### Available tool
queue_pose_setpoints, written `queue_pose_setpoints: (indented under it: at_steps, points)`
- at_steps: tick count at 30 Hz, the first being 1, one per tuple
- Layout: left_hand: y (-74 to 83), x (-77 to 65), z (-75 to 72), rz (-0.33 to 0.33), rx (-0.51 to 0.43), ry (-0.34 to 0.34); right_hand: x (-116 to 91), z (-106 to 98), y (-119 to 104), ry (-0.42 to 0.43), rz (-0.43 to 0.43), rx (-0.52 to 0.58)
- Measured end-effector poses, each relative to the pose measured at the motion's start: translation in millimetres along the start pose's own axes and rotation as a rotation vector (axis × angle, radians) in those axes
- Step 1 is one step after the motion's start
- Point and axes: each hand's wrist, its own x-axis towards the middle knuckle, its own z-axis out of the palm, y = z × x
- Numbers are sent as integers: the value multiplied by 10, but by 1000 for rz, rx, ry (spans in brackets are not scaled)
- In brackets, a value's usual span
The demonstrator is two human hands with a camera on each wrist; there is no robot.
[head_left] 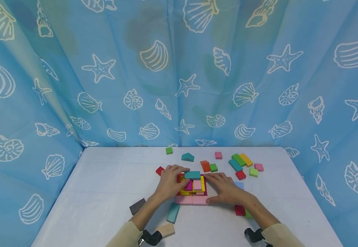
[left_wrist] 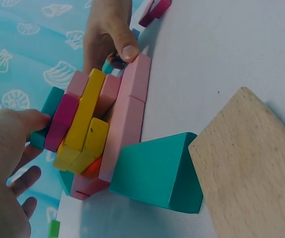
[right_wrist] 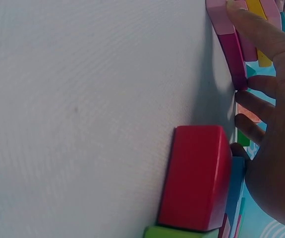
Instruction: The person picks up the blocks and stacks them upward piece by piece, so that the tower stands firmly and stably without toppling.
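A small stack of wooden blocks stands mid-table: light pink blocks [head_left: 185, 200] along the front bottom, yellow blocks [left_wrist: 85, 116] above, and a magenta block [left_wrist: 62, 122] and a pink block [head_left: 197, 185] higher up. A teal block [head_left: 192, 175] lies on top. My left hand [head_left: 170, 181] pinches this teal block's left end between thumb and index finger; its other fingers are apart from the stack in the left wrist view. On the right side, my right hand [head_left: 225, 188] touches the bottom layer, thumb on a light pink block's corner [right_wrist: 220, 17], fingers extended along the side.
Loose blocks lie around: a teal block [head_left: 173, 212], a wood-coloured block [head_left: 166, 230] and a dark block [head_left: 137, 206] near my left forearm. By my right wrist sits a red block [right_wrist: 194, 176]. Several coloured blocks, including a yellow one [head_left: 246, 160], lie scattered at the back right.
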Motion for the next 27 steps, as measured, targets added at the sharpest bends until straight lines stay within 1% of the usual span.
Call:
queue_pose_setpoints:
  at_steps: [5, 10, 14, 17, 18, 19, 21, 24, 26, 27]
  points:
    - [17, -14, -31, -11, -15, 0, -7, -1, -13, 4, 3, 1]
    - [-23, -58, -87, -60, -92, 12, -11, 2, -20, 3, 11, -1]
    - [-137, -145, -157, -92, -180, -8, -7, 5, -26, -3, 13, 2]
    - [-265, -234, -227, -89, -223, -41, 0, 8, -23, -4, 14, -2]
    - [-313, -264, -251, -78, -228, -55, 4, 11, -18, -3, 14, -7]
    - [-363, -294, -273, -70, -233, -79, 6, 12, -14, -2, 14, -12]
    - [-463, -350, -309, -57, -235, -149, 10, 15, -2, 2, 16, -20]
    - [-581, -419, -356, -35, -253, -300, 9, 16, 11, 4, 17, -17]
    - [-637, -450, -369, -32, -267, -404, 6, 17, 14, 2, 19, -9]
    - [-658, -462, -368, -22, -265, -445, 3, 18, 14, 2, 19, -7]
